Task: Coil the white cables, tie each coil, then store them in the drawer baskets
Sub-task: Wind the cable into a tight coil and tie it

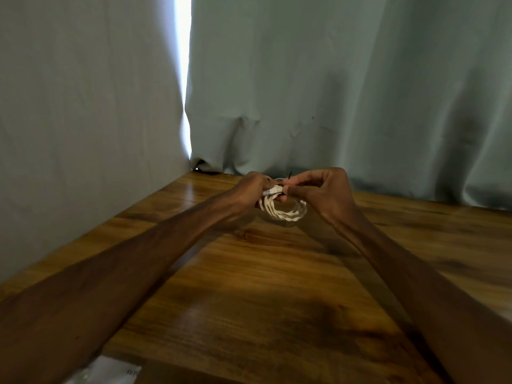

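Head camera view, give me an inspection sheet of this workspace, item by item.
Surface: glossy wooden table.
Job's things: white cable coil held at the table's far end; black tie at its top; drawer baskets not in view.
Clutter: plastic packet at the near left edge.
Hands: left hand grips the coil beside its plug; right hand pinches the tie.
Cables: one coil only; no loose cable seen.
Surroundings: grey-green curtains behind and to the left, bright gap between them.
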A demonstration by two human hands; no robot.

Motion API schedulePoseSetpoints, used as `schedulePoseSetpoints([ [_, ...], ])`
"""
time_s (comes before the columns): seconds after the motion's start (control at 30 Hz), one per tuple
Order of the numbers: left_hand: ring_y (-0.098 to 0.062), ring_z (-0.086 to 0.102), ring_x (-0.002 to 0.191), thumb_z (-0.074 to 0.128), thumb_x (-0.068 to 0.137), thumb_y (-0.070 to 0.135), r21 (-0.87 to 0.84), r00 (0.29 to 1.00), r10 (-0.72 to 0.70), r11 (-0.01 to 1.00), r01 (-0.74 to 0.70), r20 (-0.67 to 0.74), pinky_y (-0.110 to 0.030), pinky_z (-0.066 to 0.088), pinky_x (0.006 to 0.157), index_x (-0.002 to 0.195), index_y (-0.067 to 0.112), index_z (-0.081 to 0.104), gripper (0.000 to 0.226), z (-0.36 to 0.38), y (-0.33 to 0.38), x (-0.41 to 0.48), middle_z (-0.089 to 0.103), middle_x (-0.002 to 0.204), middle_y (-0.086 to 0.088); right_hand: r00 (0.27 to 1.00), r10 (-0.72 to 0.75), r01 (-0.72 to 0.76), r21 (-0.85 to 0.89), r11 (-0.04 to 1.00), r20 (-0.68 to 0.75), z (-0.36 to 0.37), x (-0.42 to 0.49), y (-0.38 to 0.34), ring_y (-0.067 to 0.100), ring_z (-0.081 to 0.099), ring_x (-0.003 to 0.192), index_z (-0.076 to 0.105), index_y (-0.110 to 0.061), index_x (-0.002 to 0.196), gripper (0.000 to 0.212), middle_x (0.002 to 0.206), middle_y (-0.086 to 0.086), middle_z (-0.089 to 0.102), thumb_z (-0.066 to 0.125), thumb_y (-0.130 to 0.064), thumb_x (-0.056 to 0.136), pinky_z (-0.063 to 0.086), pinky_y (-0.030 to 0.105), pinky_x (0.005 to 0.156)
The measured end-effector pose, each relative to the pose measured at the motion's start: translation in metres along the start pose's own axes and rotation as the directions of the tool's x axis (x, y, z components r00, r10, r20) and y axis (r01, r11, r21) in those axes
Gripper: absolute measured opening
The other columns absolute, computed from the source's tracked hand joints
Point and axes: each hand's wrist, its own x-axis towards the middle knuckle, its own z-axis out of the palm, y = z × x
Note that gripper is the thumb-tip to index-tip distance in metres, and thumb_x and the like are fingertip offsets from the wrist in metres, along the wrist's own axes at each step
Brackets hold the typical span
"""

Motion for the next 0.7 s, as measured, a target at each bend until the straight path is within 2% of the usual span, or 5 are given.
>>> schedulePoseSetpoints([
  [0.1,-0.021,0.069,0.075,0.046,0.101,0.004,0.008,0.997,-0.006,1.000,0.006,0.072,-0.030,0.043,0.066,0.111,-0.002,0.069,0.026,-0.005,0.001,0.000,0.078,0.081,-0.009,1.000,0.011,-0.011,-0.008,1.000,0.014,-0.004,0.001,0.000,0.016,0.078,0.084,0.081,-0.004,0.088,0.014,0.088,0.003,0.080,0.086,-0.004,0.075,0.063,0.036,0.085],
  [0.2,-0.012,0.057,0.065,0.048,0.102,0.007,0.026,0.994,-0.016,1.000,0.014,0.108,-0.027,0.034,0.058,0.106,0.003,0.071,0.024,-0.010,0.003,-0.002,0.074,0.074,0.000,1.000,-0.030,0.030,-0.050,0.998,0.008,-0.005,0.002,0.001,0.012,0.077,0.083,0.081,-0.006,0.086,0.012,0.086,-0.001,0.080,0.087,-0.005,0.075,0.062,0.029,0.083],
  [0.3,-0.009,0.056,0.065,0.051,0.103,0.013,-0.023,0.985,-0.045,0.998,0.050,0.168,-0.025,0.032,0.056,0.120,0.000,0.068,0.028,-0.014,0.006,-0.006,0.073,0.082,-0.001,0.996,-0.084,0.085,-0.075,0.994,0.006,-0.005,0.002,-0.002,0.006,0.076,0.082,0.082,-0.007,0.087,0.013,0.085,-0.005,0.080,0.087,-0.005,0.075,0.059,0.017,0.076],
  [0.5,-0.010,0.057,0.074,0.063,0.099,0.023,-0.065,0.978,-0.142,0.986,0.153,0.151,-0.028,0.030,0.060,0.113,0.017,0.073,0.018,-0.016,0.007,-0.008,0.075,0.090,0.002,0.992,-0.127,0.125,-0.115,0.985,-0.008,-0.006,0.001,-0.002,0.003,0.075,0.080,0.081,-0.007,0.087,0.011,0.086,-0.006,0.079,0.086,-0.005,0.077,0.058,0.014,0.075],
  [0.7,-0.014,0.069,0.100,0.070,0.093,0.025,-0.088,0.989,-0.146,0.985,0.149,0.035,-0.039,0.034,0.102,0.120,0.018,0.075,0.028,-0.008,0.012,-0.016,0.079,0.103,0.001,0.982,-0.181,0.166,-0.212,0.963,-0.053,-0.005,0.000,0.000,0.001,0.075,0.077,0.082,-0.013,0.085,0.010,0.085,-0.009,0.078,0.088,-0.011,0.077,0.060,0.018,0.075],
])
